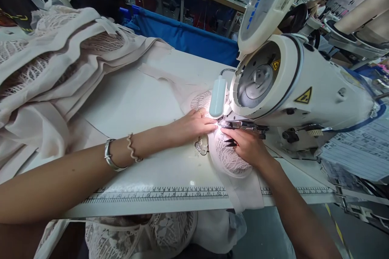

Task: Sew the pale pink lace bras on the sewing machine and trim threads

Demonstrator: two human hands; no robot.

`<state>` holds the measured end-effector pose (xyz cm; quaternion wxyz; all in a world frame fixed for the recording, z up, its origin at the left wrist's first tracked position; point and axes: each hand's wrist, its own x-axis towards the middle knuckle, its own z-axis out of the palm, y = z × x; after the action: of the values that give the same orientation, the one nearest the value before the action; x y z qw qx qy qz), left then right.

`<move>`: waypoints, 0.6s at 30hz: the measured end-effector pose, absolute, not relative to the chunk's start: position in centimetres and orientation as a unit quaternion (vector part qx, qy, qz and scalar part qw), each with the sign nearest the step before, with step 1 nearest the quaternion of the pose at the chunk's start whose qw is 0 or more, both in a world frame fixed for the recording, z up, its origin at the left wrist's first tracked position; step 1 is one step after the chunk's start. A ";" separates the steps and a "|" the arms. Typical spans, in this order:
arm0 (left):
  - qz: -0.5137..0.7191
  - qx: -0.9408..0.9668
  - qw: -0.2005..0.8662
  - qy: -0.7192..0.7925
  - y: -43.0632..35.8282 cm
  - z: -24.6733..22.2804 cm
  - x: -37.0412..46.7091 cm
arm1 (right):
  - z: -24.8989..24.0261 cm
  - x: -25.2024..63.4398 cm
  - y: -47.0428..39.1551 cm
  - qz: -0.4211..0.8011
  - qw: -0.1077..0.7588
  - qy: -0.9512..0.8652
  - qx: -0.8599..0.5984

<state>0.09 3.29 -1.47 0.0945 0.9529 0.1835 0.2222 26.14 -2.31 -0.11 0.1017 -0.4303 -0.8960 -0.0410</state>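
Observation:
A pale pink lace cup piece [232, 160] with a fabric band lies under the needle area of a white sewing machine [316, 89]. My left hand [194, 126] lies on the fabric just left of the needle, its fingers stretched toward the presser foot. To the right of the foot, my right hand [247, 143] has thumb and fingers closed round small black-tipped snips [231, 142], with the index fingertip on the lace. The lit lamp [218, 96] hangs above my left fingertips. A clear scalloped object [201, 145] lies beside the cup.
Layered lace and fabric pieces [54, 68] are heaped at the left. A printed ruler [158, 195] runs along the table's front edge. More lace garments [142, 234] hang below it. Behind is a blue cloth bin [188, 38]. A person [319, 6] sits far back right.

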 end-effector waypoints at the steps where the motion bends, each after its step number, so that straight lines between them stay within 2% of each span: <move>1: 0.222 0.953 0.096 0.183 3.4 -1.5 0.1 | -0.1 26.1 -2.3 -0.039 0.100 -0.894 -0.434; 6: 0.223 0.955 0.069 0.182 3.8 -1.3 -0.1 | 0.4 25.7 -2.3 -0.018 0.098 -0.888 -0.449; 12: 0.171 0.946 -0.047 0.271 1.3 0.2 0.9 | 0.4 24.8 -2.2 0.032 0.102 -0.848 -0.519; 16: 0.120 0.942 -0.004 0.314 -1.8 0.4 2.1 | -0.4 24.8 -2.0 0.031 0.114 -0.796 -0.594; 18: 0.117 0.941 -0.016 0.316 -2.9 -0.2 2.6 | -0.7 25.2 -2.0 0.009 0.123 -0.775 -0.619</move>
<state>2.64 -2.93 -0.25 -0.0156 0.9413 0.3165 0.1167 25.24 -2.00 -0.75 0.1235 -0.6192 -0.7754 0.0094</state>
